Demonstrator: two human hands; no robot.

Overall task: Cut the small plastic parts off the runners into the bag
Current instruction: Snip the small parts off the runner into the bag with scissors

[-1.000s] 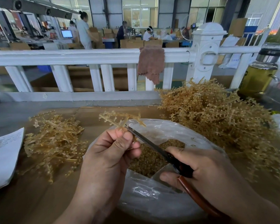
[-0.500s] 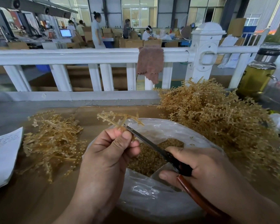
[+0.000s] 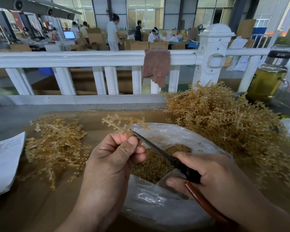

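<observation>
Fig. Trimming a runner point(image 3: 122, 122) over the bag point(image 3: 157, 211).
The left hand point(image 3: 114, 158) pinches the runner; the right hand point(image 3: 213, 178) grips the scissors point(image 3: 157, 149), blades seemingly closed. Little has shifted within the last second, so cutting continues.

The left grip point(image 3: 110, 158) pinches an amber runner point(image 3: 122, 122) between thumb and fingers above the open mouth of a clear plastic bag point(image 3: 157, 206). The right grip point(image 3: 216, 178) holds scissors point(image 3: 157, 148) whose tip meets the runner just beside the left thumb. Small amber parts point(image 3: 151, 166) lie heaped in the bag. On the desk point(image 3: 32, 206), a large pile of runners point(image 3: 224, 124) sits to the right, a smaller pile point(image 3: 57, 148) to the left, beside a paper sheet point(image 3: 3, 164). A brown cloth point(image 3: 156, 66) hangs over the white railing point(image 3: 74, 58).
</observation>
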